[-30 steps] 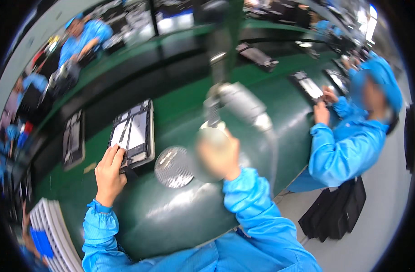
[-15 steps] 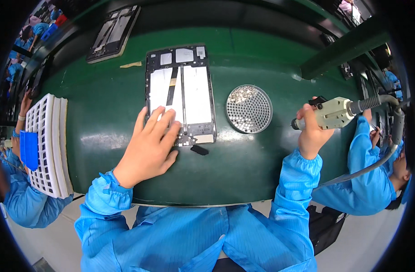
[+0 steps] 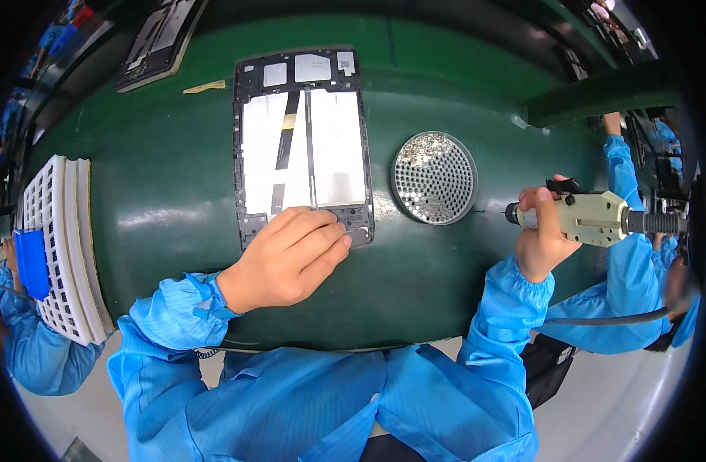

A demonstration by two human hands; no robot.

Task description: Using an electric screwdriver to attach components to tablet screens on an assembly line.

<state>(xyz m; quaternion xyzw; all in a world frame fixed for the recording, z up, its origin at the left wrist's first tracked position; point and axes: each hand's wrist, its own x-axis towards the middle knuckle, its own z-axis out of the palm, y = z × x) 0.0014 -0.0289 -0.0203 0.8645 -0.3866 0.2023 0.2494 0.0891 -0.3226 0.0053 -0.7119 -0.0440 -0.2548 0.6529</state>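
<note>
A flat rectangular tablet-like device with a black frame and silver-white inner panels is lying face-on in front of the person, on a glossy dark-green tabletop. The person's bare left hand is resting over its lower edge, the fingers bending and gathering close together; whether they are pinching anything is not possible to tell, since the hand is covering that spot. Well apart to the right, the bare right hand is gripping a pale cream-green powered screwdriver with a black collar, which is lying nearly level, its thin dark bit pointing left. Between device and screwdriver, a round grey dish full of small holes is standing near the bit's tip, with shiny little metal pieces clustering at its far side. A narrow tan strip is lying beyond the device's upper left, near a second, similar black-framed device. At the far left, white plastic grid trays are standing tilted, a bright-blue piece sitting against them.
</note>
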